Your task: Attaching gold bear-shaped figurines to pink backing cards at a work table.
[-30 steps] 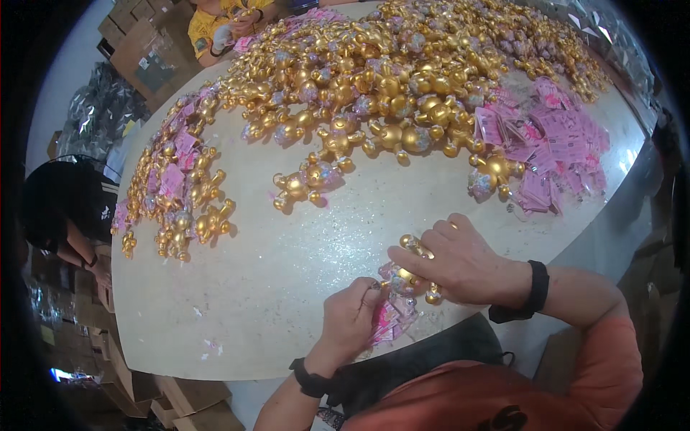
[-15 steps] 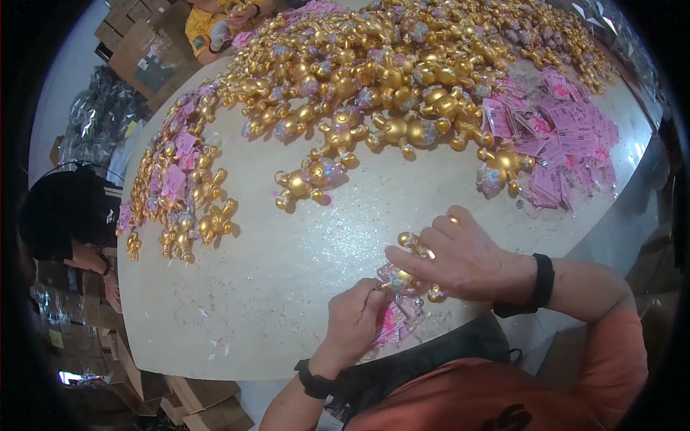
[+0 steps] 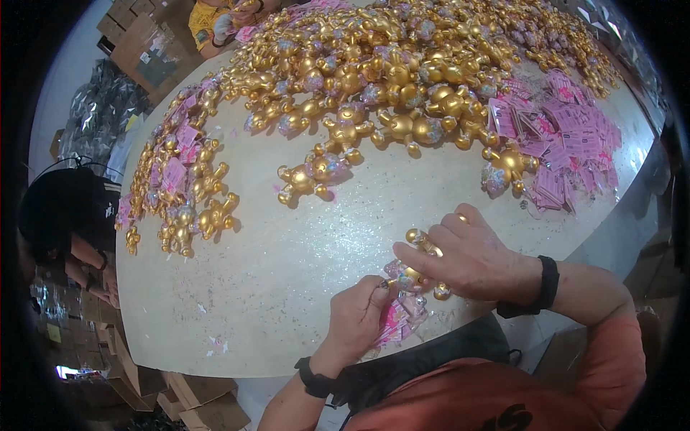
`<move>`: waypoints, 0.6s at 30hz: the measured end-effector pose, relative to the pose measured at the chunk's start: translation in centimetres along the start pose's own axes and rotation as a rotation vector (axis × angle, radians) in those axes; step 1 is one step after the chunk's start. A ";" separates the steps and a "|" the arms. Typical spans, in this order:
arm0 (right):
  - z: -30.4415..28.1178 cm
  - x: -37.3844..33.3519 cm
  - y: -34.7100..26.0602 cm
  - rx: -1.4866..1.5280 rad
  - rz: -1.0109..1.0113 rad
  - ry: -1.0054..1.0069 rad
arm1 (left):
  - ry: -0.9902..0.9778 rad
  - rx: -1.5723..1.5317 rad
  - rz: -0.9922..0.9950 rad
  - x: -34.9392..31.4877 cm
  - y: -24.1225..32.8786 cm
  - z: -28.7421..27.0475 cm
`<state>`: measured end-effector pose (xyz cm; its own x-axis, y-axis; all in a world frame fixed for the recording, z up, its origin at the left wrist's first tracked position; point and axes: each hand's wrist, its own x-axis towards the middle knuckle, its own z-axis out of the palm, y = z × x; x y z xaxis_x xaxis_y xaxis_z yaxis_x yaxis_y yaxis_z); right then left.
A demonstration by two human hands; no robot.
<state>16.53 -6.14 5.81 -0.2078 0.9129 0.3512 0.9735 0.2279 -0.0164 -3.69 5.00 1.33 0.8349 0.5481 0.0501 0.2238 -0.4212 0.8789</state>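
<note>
A shiny gold figurine [image 3: 410, 277] with round limbs and a sparkly pastel part is gripped in my right hand [image 3: 478, 260], whose fingers wrap over it from above. My left hand [image 3: 357, 316] is closed in a pinch against the figurine's left side. What lies between its thumb and fingers is too small to make out. Pink printed tags [image 3: 395, 325] with clear plastic sit just right of my left hand, below the figurine, near the table's front edge. Whether they are tied to the figurine cannot be told.
The pale table [image 3: 266, 280] is strewn with glitter. A big heap of gold figurines [image 3: 402, 72] covers its far side. Pink tags [image 3: 568, 144] are piled at right; figurines mixed with tags [image 3: 176, 176] lie at left. Co-workers stand at left [image 3: 68, 215] and far left [image 3: 215, 25].
My hands keep the same grip on the figurine, nearly still. The view has shifted slightly. The person at left has moved their hands closer together by the table edge.
</note>
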 end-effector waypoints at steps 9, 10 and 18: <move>0.0 0.0 0.1 -0.021 -0.009 -0.003 | 0.014 0.054 0.024 0.1 0.3 0.1; 0.0 0.1 0.1 -0.025 -0.010 -0.002 | 0.014 0.060 0.023 0.2 0.3 0.1; -0.3 0.3 0.0 -0.126 -0.067 0.080 | -0.022 0.088 0.002 0.0 0.0 0.1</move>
<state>16.46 -5.93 6.19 -0.2696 0.8659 0.4214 0.9630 0.2388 0.1252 -3.61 4.98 1.29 0.8461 0.5316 0.0404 0.2647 -0.4847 0.8337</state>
